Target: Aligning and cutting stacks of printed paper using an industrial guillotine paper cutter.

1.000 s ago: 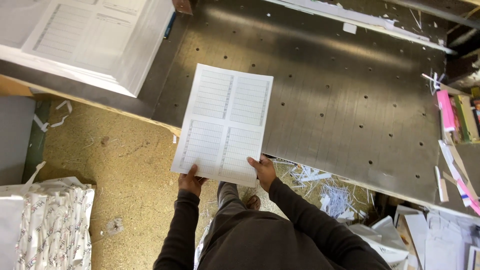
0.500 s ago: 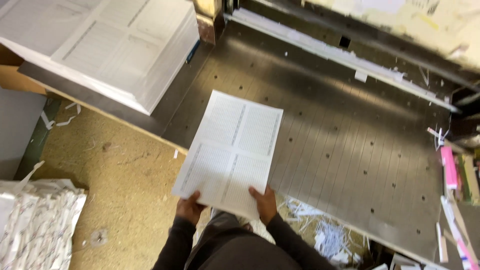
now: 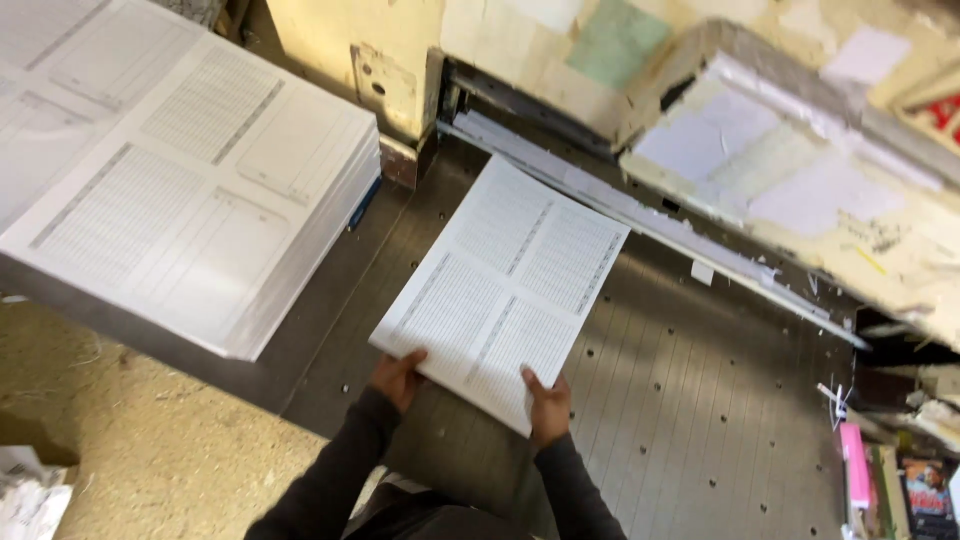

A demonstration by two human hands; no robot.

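Both hands — left hand (image 3: 398, 377), right hand (image 3: 548, 405) — grip the printed sheet stack (image 3: 505, 285) on the metal table (image 3: 690, 400).

Both hands, left hand (image 3: 397, 378) and right hand (image 3: 548, 404), are pushing the printed sheet stack (image 3: 502, 287) forward across the metal table (image 3: 690, 420). Its far edge is now reaching the cutter's back slot (image 3: 560, 150), no longer overhanging the table's near edge. The tall paper pile (image 3: 170, 170) is coming closer alongside.
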